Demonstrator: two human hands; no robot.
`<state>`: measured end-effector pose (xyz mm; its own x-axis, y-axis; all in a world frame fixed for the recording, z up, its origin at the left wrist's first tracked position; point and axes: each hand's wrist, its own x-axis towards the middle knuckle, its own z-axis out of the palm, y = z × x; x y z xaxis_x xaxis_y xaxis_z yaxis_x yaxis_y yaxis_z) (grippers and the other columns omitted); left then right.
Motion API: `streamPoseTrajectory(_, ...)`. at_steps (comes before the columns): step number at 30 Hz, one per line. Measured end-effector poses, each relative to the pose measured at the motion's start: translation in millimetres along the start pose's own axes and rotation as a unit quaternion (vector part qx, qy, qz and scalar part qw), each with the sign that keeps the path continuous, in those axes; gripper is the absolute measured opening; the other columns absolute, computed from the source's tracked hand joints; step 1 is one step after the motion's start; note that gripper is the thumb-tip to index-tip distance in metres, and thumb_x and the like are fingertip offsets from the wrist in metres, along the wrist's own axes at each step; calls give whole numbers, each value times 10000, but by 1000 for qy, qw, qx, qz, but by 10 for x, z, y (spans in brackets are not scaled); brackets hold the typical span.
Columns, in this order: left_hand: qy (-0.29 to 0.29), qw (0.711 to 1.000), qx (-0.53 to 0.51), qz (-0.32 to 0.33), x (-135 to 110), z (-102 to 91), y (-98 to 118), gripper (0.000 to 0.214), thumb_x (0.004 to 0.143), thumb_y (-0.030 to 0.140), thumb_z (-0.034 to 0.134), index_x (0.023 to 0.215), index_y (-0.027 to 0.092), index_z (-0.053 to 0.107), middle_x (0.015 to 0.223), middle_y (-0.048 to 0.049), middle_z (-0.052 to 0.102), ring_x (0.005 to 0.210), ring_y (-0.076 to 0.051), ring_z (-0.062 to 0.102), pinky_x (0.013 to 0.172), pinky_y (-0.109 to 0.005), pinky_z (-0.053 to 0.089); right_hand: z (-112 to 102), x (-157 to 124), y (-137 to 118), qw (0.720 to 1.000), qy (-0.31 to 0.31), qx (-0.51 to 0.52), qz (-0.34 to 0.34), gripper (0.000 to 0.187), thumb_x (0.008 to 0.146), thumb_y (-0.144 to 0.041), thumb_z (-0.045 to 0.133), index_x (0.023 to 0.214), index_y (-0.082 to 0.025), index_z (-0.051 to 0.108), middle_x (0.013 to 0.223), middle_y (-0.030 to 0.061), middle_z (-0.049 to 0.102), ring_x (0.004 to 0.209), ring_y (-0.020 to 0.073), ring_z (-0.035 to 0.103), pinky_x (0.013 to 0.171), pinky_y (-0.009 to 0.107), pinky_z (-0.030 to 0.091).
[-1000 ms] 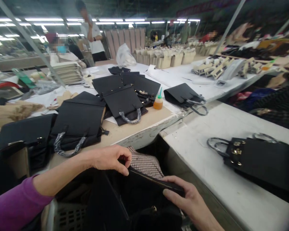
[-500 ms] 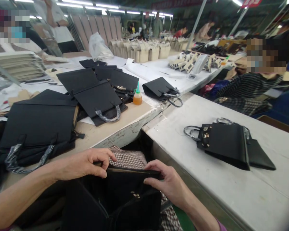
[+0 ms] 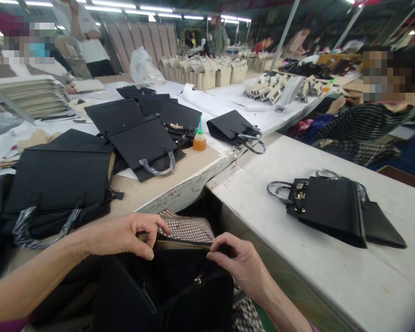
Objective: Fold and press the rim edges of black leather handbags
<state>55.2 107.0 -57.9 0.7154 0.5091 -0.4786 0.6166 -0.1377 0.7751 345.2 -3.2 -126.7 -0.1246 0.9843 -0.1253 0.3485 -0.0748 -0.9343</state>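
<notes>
A black handbag (image 3: 197, 295) lies open on my lap with its mouth toward me; a small gold metal piece shows inside. At the left end of its far rim is my left hand (image 3: 124, 237), the thumb on the near side and fingers curled over the edge. My right hand (image 3: 240, 258) pinches the right end of the same rim between thumb and fingertips. Along the rim a beige inner layer shows between the black layers. Checkered cloth (image 3: 190, 226) is visible beyond and beside the bag. Its lower part runs out of the picture.
Black bags with plastic-wrapped handles (image 3: 55, 180) crowd the left table, beside a green-tipped glue bottle (image 3: 199, 138). Another black bag (image 3: 328, 207) lies on the white table (image 3: 263, 184) at right. Several people work around; one in a striped top (image 3: 359, 122) sits at right.
My right thumb and fingertips have closed together on the rim, and the beige layer shows more there. My left hand has barely moved. The whole view has shifted slightly.
</notes>
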Motion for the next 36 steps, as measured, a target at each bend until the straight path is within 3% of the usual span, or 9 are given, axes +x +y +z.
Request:
streamPoseTrajectory(7,31,999,7,-23,24,34,68,229,794,306,700,655,173,576,1147,-15,673,1029,-202,585,902,-264,392,7,21,11,999,22,-26,23,135,821,-361,722,808,-229,694,755,-36,690,688,158,600,652,264,439)
streamPoseTrajectory(13,70,997,19,-27,60,88,-10,211,828,328,663,720,171,571,918,2,661,788,-152,536,717,-249,385,76,20,-14,998,56,23,-1,146,862,-309,664,748,-217,650,1046,22,740,1004,228,660,918,321,457)
streamPoseTrajectory(25,82,996,22,-39,54,96,-25,193,800,328,672,732,166,592,797,14,611,719,-146,491,672,-250,371,188,30,12,993,101,58,5,177,845,-334,682,732,-208,629,946,34,739,941,219,668,882,326,474)
streamPoseTrajectory(30,91,995,15,-49,71,98,-47,160,785,311,672,755,161,623,753,20,597,677,-135,476,636,-241,360,222,45,-39,985,120,122,33,209,788,-311,734,829,-212,554,820,0,709,785,179,649,776,310,484)
streamPoseTrajectory(36,86,995,5,-57,74,104,-41,176,762,321,691,749,155,634,720,20,600,658,-134,474,602,-235,347,145,90,-37,974,80,201,66,248,733,-285,780,817,-196,564,820,4,730,763,167,653,712,271,487)
